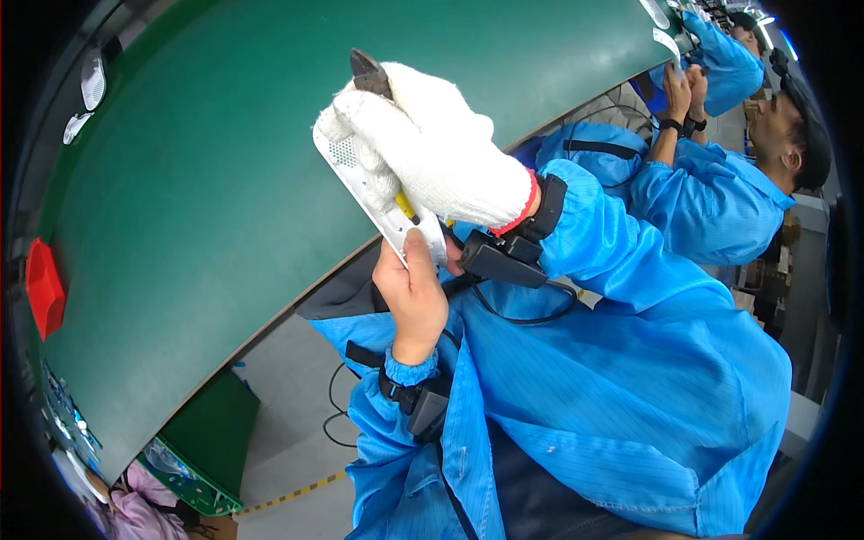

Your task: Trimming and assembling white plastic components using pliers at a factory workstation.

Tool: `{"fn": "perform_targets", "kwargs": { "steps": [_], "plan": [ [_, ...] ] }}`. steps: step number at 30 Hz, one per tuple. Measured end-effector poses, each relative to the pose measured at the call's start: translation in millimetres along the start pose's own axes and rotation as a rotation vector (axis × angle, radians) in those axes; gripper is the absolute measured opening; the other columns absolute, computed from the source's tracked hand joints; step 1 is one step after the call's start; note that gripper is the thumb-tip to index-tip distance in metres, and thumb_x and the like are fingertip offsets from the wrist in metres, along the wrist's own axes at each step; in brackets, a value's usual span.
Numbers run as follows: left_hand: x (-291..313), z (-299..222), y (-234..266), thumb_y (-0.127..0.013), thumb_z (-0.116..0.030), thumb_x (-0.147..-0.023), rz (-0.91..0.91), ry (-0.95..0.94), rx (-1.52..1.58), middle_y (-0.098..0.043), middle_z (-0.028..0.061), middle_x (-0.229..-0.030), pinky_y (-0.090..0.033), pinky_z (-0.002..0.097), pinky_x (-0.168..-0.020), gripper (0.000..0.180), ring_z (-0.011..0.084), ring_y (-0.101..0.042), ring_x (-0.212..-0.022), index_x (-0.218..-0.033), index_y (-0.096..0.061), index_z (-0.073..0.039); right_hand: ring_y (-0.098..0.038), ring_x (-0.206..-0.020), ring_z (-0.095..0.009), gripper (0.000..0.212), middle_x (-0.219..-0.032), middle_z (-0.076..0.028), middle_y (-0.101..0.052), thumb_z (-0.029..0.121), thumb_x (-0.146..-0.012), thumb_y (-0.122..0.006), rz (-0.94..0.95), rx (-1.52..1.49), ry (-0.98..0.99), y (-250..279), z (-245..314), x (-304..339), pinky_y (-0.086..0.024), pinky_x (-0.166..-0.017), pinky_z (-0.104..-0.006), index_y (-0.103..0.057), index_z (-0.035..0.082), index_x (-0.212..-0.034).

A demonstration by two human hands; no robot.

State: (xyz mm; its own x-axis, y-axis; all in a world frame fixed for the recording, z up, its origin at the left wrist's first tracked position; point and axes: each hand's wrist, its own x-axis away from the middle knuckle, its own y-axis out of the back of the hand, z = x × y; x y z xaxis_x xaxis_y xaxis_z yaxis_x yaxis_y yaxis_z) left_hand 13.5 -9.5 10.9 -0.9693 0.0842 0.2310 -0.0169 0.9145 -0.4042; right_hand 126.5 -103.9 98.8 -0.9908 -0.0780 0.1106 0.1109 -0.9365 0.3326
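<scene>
In my bare left hand [414,292] is the near end of a long white plastic part [423,236], fingers closed with the thumb on top. A patch of small round holes [342,153] shows at its far end. My right hand [423,144], in a white knitted glove with a red cuff, is closed round a pair of pliers [368,74]. Their dark metal jaws point up and away from me, and a yellow and black handle end shows below the glove. The glove covers much of the white part; whether the pliers touch it I cannot tell.
A green table [198,207] stretches ahead. At its left lie a red bin [43,288], white plastic parts [93,79] and several small tools [76,423]. Cables [531,317] hang by my wrists. Co-workers in blue [711,198] sit at the right, one holding a white part [667,43].
</scene>
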Motion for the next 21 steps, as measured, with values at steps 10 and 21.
{"fn": "perform_targets", "kwargs": {
  "steps": [10, 21],
  "plan": [
    [2, 2, -1, -0.046, -0.02, -0.107, -0.034, -0.022, -0.006, -0.067, 0.0066, -0.083, -0.048, 0.0262, -0.067, 0.028, 0.0101, -0.059, -0.071, -0.105, -0.062, 0.004, -0.069, -0.078, -0.031, 0.033, -0.088, -0.016, -0.071, 0.032, -0.099, -0.057, -0.164, -0.038, 0.083, -13, -16, 5, -0.054, -0.071, -0.0389, -0.061, 0.0, -0.102],
    [-1, 4, -4, -0.046, -0.02, -0.106, -0.025, 0.014, -0.001, -0.068, 0.0077, -0.083, -0.047, 0.0254, -0.062, 0.028, 0.011, -0.059, -0.069, -0.109, -0.061, 0.003, -0.07, -0.077, -0.032, 0.033, -0.088, -0.016, -0.071, 0.032, -0.099, -0.058, -0.14, 0.044, 0.136, -4, -25, 2, -0.054, -0.069, -0.0397, -0.061, 0.0, -0.107]
  ]
}}
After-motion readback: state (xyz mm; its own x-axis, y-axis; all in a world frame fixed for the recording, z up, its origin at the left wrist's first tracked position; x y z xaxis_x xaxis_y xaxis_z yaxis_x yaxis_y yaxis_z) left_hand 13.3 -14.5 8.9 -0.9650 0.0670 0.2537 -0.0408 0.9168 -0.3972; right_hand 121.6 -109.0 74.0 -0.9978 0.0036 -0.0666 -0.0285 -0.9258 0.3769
